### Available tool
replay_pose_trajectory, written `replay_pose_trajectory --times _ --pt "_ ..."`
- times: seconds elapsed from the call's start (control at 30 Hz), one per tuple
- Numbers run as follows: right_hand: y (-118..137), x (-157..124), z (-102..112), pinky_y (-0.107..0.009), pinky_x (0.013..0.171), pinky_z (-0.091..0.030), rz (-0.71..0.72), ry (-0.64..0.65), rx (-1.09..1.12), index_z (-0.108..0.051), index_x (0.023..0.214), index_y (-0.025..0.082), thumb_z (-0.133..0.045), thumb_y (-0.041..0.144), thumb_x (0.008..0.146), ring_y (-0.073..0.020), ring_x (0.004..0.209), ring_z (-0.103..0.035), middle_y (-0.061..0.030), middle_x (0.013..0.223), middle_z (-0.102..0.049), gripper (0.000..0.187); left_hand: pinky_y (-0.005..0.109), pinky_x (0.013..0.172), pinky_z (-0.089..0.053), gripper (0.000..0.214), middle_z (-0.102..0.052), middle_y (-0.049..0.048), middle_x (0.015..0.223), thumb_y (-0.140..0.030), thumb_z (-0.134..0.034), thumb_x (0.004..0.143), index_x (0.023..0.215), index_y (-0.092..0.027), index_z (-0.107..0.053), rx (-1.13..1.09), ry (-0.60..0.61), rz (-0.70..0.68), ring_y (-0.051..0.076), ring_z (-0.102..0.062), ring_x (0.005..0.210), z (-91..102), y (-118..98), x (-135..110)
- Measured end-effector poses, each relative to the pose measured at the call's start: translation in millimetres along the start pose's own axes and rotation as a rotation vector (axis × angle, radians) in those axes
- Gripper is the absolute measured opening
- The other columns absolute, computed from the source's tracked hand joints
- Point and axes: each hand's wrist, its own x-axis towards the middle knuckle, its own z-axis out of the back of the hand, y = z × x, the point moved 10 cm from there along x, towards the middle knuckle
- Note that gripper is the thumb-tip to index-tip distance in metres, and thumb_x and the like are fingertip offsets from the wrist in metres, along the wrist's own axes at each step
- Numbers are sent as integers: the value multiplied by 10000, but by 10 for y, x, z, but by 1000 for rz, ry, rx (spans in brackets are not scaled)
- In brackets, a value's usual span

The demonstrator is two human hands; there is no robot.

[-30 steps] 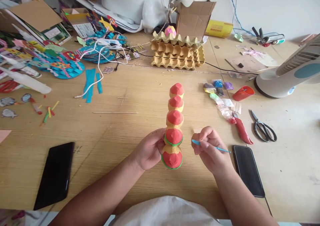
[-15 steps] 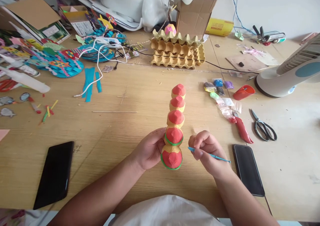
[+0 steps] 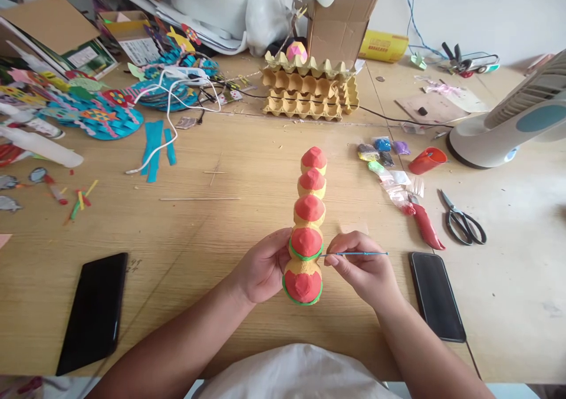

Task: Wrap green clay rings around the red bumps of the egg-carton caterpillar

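Note:
A strip of egg-carton cups (image 3: 308,209) points away from me, each yellow cup topped with a red clay cap. Green clay rims run around the two cups closest to me. My left hand (image 3: 264,266) grips the strip from its left side, the fingertips hidden behind it. Between the thumb and fingers of my right hand (image 3: 365,269) is a thin blue modelling tool (image 3: 362,253), held level. Its tip meets the right end of the green rim on the second-nearest cup; whether it presses in I cannot tell.
Phones lie at left (image 3: 94,310) and right (image 3: 437,296). Scissors (image 3: 462,222), a red-handled knife (image 3: 427,227), a red cup (image 3: 427,160) and small clay packets (image 3: 382,145) sit to the right. Stacked egg cartons (image 3: 309,86) stand behind, and a grey-white appliance (image 3: 508,122) far right.
My right hand has brought the blue tool left to the second-nearest cup and turned it from slanted to level. The left hand still holds the strip, and the view has shifted slightly.

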Motion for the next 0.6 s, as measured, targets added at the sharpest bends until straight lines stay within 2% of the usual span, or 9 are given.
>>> replay_pose_trajectory --times 0.1,0.23,0.4,0.6 --pt "67 13 7 -307 604 -480 47 -8 13 -674 817 230 -777 270 917 -172 677 -610 -19 731 -674 149 271 649 -512 263 -684 26 823 -466 -797 841 842 -209 -742 -32 5 -13 155 -622 726 1 -19 13" --pt "148 -6 -77 -316 633 -493 104 44 92 -686 813 237 -757 243 934 -173 701 -617 -18 743 -684 140 254 670 -521 287 -692 37 844 -439 -797 849 904 -163 -744 -65 -6 20 139 -620 728 48 52 40" --pt "172 -23 -131 -322 652 -499 134 47 34 -683 835 230 -710 241 965 -179 727 -617 -30 775 -686 133 273 699 -531 343 -706 66 870 -461 -773 867 920 -124 -739 -43 11 25 160 -632 764 68 111 52" --pt "169 -23 -147 -292 655 -469 140 55 4 -663 853 234 -734 185 941 -153 721 -580 -2 782 -644 123 275 715 -527 372 -714 77 875 -471 -767 871 936 -106 -746 -22 27 20 168 -631 776 40 104 37"
